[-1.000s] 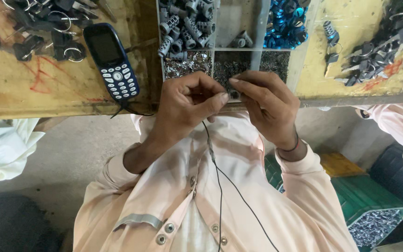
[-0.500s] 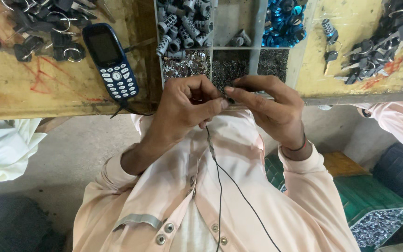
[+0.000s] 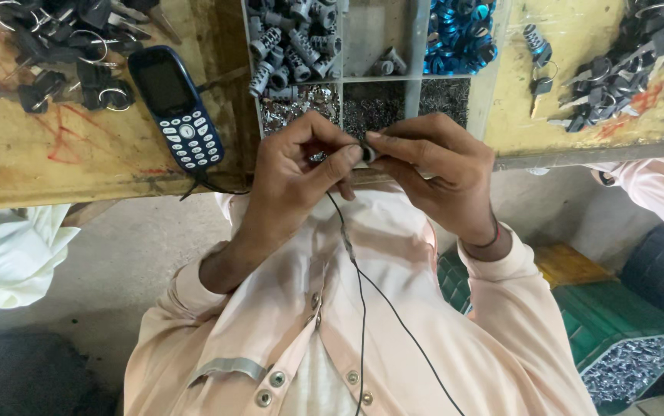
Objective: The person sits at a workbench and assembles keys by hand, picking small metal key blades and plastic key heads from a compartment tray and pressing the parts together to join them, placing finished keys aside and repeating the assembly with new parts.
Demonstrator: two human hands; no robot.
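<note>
Both hands have drawn a little closer to the body and tightened together since half a second ago, and the view has barely shifted. Nearest the camera, two thin black wires [image 3: 362,308] run up the chest of a pale pink shirt [image 3: 393,323] toward the hands. The left hand [image 3: 289,173] is curled nearly closed, thumb and forefinger pinching one side of a small dark part [image 3: 365,153]. The right hand [image 3: 443,173] meets it from the other side, fingers bent and pinching the same part, so the fingertips of both hands touch around it. That part sits just at the near edge of the tray [image 3: 418,73].

Beyond the hands, the tray has grey ribbed cylinders [image 3: 289,42] in its far left compartment, blue pieces [image 3: 459,35] to the right, and fine metal bits in the near compartments. Left of the tray lies a blue phone [image 3: 175,106] on the wooden bench [image 3: 62,162], with dark keys on rings [image 3: 55,46] farther left. Right of the tray, more keys [image 3: 617,69] lie on a yellowed board. Down to the right of the tray, a green crate [image 3: 617,339] holds metal scrap.
</note>
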